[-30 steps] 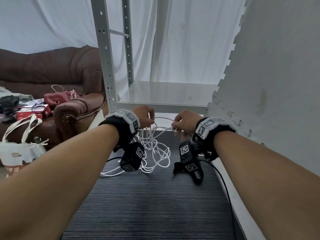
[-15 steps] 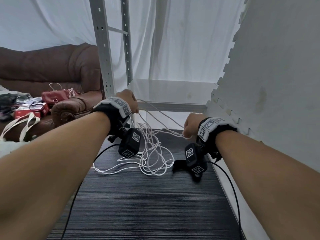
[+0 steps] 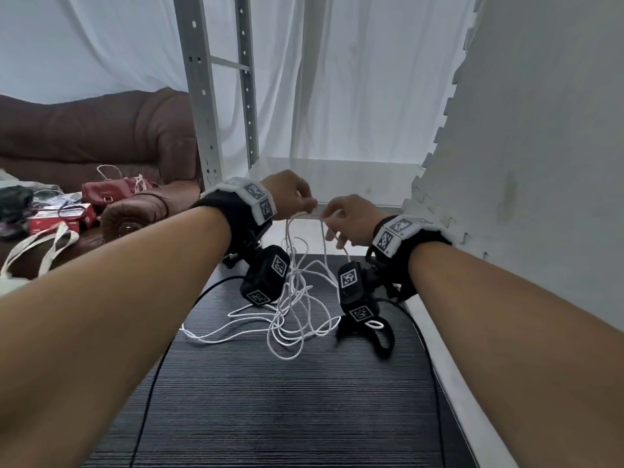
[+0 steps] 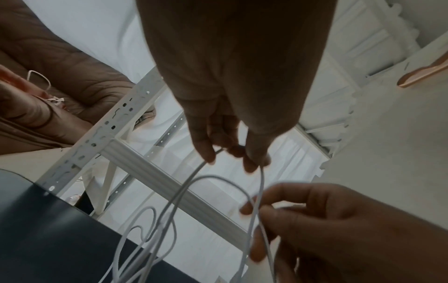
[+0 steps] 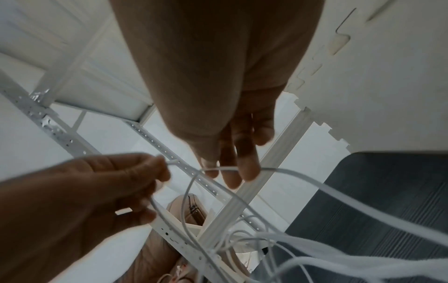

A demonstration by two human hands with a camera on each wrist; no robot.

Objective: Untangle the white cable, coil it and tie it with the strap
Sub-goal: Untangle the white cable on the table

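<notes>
- White drapes (image 3: 354, 79) hang behind a grey perforated metal shelving frame (image 3: 199, 106), and a dark ribbed table mat (image 3: 270, 400) takes up the near foreground.
- Far left, a brown leather sofa (image 3: 101, 130) carries a red handbag (image 3: 108, 194), a small red box (image 3: 57, 221) and a cream tote bag (image 3: 30, 251) beside its rolled armrest.
- Left of centre, the left hand (image 3: 290, 197) is raised above the far end of the mat, wearing a black wrist strap with a white marker block; its thumb and fingertips (image 4: 206, 153) are curled in a pinch on strands of the white cable (image 3: 293, 319).
- At centre, the cable drops from both hands in several strands to a loose tangle of loops lying on the mat, with one loop trailing out to the left.
- Just right of centre, the right hand (image 3: 351, 221) is close beside the left, also above the mat's far end; its fingers (image 5: 242, 168) are bent around a strand, which crosses the fingertips in the right wrist view.
- Below the right wrist, a black strap (image 3: 380, 336) lies on the mat, touching the right edge of the tangle.
- Far right, a pale foam panel (image 3: 540, 163) with a jigsaw edge stands upright along the mat.
</notes>
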